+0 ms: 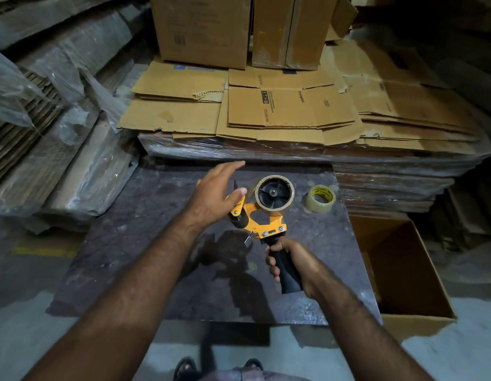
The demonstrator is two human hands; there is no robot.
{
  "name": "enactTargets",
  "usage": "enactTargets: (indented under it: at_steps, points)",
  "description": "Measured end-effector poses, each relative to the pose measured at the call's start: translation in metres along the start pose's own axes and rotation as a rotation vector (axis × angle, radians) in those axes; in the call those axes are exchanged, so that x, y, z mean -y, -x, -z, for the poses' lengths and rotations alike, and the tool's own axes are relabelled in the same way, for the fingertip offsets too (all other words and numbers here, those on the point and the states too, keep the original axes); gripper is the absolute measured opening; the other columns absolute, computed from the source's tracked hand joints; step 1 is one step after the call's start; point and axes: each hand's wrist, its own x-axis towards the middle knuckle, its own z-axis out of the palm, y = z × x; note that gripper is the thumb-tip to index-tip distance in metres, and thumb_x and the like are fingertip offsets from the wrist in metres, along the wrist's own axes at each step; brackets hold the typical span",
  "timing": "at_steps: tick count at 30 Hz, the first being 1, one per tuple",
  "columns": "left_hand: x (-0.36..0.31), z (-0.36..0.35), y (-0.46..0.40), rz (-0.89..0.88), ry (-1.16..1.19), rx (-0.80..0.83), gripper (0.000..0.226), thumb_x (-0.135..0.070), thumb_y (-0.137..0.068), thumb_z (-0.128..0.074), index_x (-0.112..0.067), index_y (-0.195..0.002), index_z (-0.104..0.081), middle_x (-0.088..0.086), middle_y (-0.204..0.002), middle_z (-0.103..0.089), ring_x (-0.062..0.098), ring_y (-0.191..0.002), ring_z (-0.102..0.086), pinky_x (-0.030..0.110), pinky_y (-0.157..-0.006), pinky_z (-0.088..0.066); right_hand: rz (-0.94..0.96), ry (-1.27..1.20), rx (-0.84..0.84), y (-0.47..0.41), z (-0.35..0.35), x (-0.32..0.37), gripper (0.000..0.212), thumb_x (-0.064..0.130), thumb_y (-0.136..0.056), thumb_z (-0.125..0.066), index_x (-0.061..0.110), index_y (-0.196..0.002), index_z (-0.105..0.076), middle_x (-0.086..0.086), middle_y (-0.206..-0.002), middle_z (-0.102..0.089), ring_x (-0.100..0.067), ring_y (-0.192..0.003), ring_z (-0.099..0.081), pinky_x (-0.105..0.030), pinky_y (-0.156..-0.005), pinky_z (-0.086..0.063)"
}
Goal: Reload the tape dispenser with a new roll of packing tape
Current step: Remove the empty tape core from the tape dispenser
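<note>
An orange and black tape dispenser (262, 217) is held above the dark table (145, 243). My right hand (289, 261) grips its black handle. A cardboard tape core with a thin layer of tape (275, 193) sits on the dispenser's black spool. My left hand (216, 193) hovers at the dispenser's front end, fingers spread and extended, thumb touching the orange flap near the roller. A roll of clear packing tape (320, 198) with a yellow inner core lies on the table to the right of the dispenser.
Flattened cardboard boxes (280, 111) are stacked on a wrapped pallet behind the table, with upright cartons (205, 28) further back. An open empty carton (403, 270) stands on the floor at the right. Plastic-wrapped cardboard bundles (46, 133) lean at the left.
</note>
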Motion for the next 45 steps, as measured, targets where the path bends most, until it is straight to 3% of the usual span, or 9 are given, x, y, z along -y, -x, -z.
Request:
enactTargets:
  at_steps: [4,13,20,33,36,40,41,43,45]
  points:
    - [0.012,-0.014,0.01,0.044,0.029,0.046,0.064,-0.057,-0.082,-0.046,-0.033,-0.142,-0.046,-0.003,-0.147,-0.052,0.021,-0.137,-0.048,0.062,-0.108,-0.041,0.024,0.034,-0.093,-0.01,0.01,-0.011,0.012,0.015,-0.089,-0.047,0.005,-0.084,-0.053,-0.01,-0.063,-0.054,-0.021,-0.05,-0.045,-0.031,-0.047,-0.039]
    - [0.046,-0.068,0.06,0.144,0.044,0.234,0.052,-0.022,-0.086,-0.04,-0.023,-0.136,-0.055,0.003,-0.14,-0.059,0.028,-0.131,-0.054,0.056,-0.106,-0.044,-0.157,-0.247,-0.252,-0.06,0.042,-0.059,0.035,0.035,-0.089,-0.038,0.013,-0.073,-0.059,-0.003,-0.058,-0.051,-0.017,-0.046,-0.044,-0.026,-0.047,-0.034]
    - [0.071,-0.081,0.094,0.257,0.023,0.306,0.054,-0.02,-0.086,-0.04,-0.021,-0.136,-0.057,0.004,-0.136,-0.062,0.028,-0.128,-0.055,0.051,-0.105,-0.045,-0.29,-0.231,-0.295,-0.089,0.045,-0.093,0.032,0.038,-0.085,-0.039,0.012,-0.073,-0.056,-0.006,-0.061,-0.049,-0.021,-0.05,-0.041,-0.027,-0.048,-0.032]
    - [0.095,-0.083,0.122,0.312,0.018,0.363,0.05,-0.02,-0.087,-0.044,-0.015,-0.135,-0.058,0.008,-0.135,-0.062,0.029,-0.125,-0.057,0.049,-0.103,-0.047,-0.364,-0.206,-0.198,-0.103,0.033,-0.096,0.038,0.038,-0.092,-0.04,0.008,-0.105,-0.061,-0.018,-0.095,-0.066,-0.033,-0.085,-0.064,-0.038,-0.077,-0.049]
    - [0.09,-0.084,0.116,0.312,0.009,0.389,0.051,-0.024,-0.087,-0.043,-0.016,-0.135,-0.057,0.007,-0.135,-0.062,0.03,-0.126,-0.056,0.049,-0.105,-0.046,-0.324,-0.285,-0.159,-0.09,0.038,-0.096,0.042,0.041,-0.095,-0.047,0.01,-0.117,-0.067,-0.012,-0.097,-0.067,-0.026,-0.087,-0.064,-0.037,-0.079,-0.048]
    - [0.076,-0.087,0.098,0.313,0.017,0.428,0.051,-0.031,-0.089,-0.042,-0.024,-0.138,-0.053,0.003,-0.138,-0.059,0.027,-0.129,-0.053,0.054,-0.106,-0.043,-0.243,-0.2,-0.147,-0.07,0.052,-0.087,0.024,0.034,-0.099,-0.05,0.019,-0.096,-0.069,0.004,-0.075,-0.068,-0.007,-0.06,-0.065,-0.031,-0.067,-0.045]
    - [0.073,-0.089,0.093,0.296,0.021,0.438,0.051,-0.032,-0.09,-0.042,-0.026,-0.139,-0.051,0.002,-0.139,-0.059,0.026,-0.129,-0.053,0.055,-0.106,-0.043,-0.203,-0.103,-0.186,-0.065,0.055,-0.083,0.021,0.032,-0.099,-0.052,0.018,-0.107,-0.065,0.004,-0.085,-0.068,-0.006,-0.069,-0.066,-0.032,-0.072,-0.047]
    - [0.066,-0.093,0.082,0.26,0.018,0.456,0.046,-0.029,-0.094,-0.046,-0.027,-0.14,-0.05,0.0,-0.139,-0.058,0.025,-0.129,-0.052,0.058,-0.105,-0.043,-0.097,0.11,-0.298,-0.061,0.061,-0.075,0.046,0.03,-0.096,-0.06,0.017,-0.139,-0.048,-0.002,-0.12,-0.064,-0.013,-0.102,-0.063,-0.04,-0.093,-0.052]
    - [0.062,-0.1,0.068,0.223,0.003,0.46,0.044,-0.023,-0.097,-0.052,-0.026,-0.141,-0.049,0.001,-0.139,-0.058,0.026,-0.128,-0.052,0.058,-0.105,-0.043,0.022,0.267,-0.365,-0.063,0.063,-0.063,0.065,0.028,-0.094,-0.065,0.019,-0.15,-0.034,-0.003,-0.145,-0.048,-0.019,-0.125,-0.051,-0.042,-0.107,-0.044]
